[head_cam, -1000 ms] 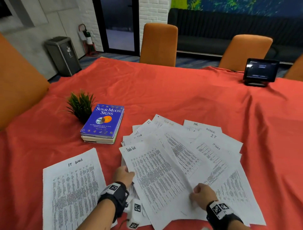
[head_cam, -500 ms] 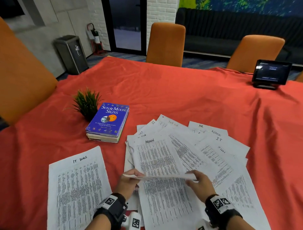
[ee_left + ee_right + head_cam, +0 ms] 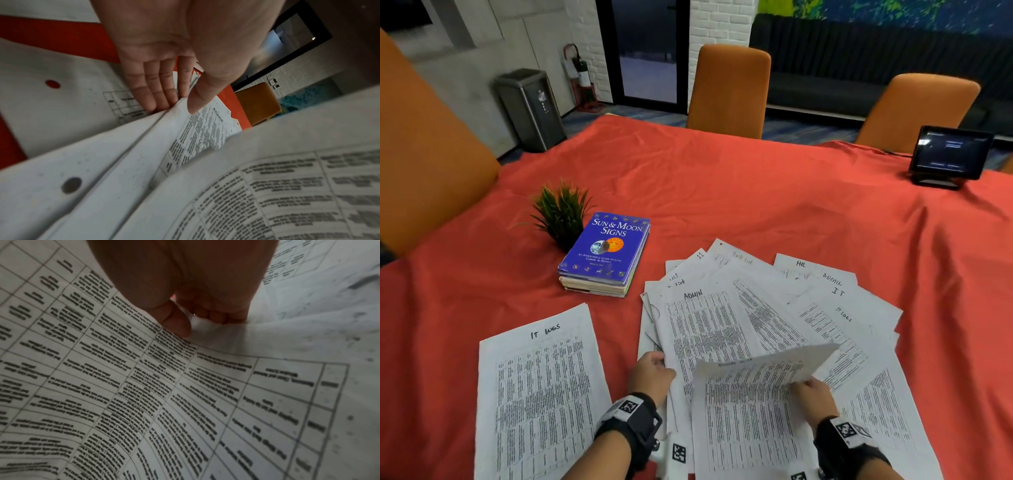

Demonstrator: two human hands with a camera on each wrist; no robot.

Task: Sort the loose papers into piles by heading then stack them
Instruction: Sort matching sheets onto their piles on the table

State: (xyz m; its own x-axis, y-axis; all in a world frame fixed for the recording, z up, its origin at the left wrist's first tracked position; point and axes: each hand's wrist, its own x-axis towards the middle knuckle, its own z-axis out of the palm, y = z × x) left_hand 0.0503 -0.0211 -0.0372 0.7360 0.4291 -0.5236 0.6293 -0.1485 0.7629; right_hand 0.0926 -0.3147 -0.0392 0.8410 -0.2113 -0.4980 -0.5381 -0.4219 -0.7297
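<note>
A fan of printed papers [image 3: 808,308] lies on the red tablecloth [image 3: 756,192], with an ADMIN sheet [image 3: 705,329] uppermost at its left. One IT LOGS sheet [image 3: 537,394] lies apart at the near left. My right hand [image 3: 803,383] [image 3: 195,322] pinches the right edge of a lifted sheet [image 3: 750,411] [image 3: 185,402], which curls above the fan; its heading is foreshortened and unreadable. My left hand [image 3: 657,359] [image 3: 176,104] is at the fan's left edge, straight fingers slid beneath the ADMIN sheet [image 3: 205,129] and thumb over it.
A blue book [image 3: 606,250] and a small green plant [image 3: 561,212] sit just left of the fan. A tablet on a stand [image 3: 950,156] is at the far right. Orange chairs [image 3: 729,89] line the far side.
Both hands lifted the top Task list sheet off the fan, uncovering the ADMIN sheet. The left hand has since let go and gone to the fan's left edge; the right hand keeps it.
</note>
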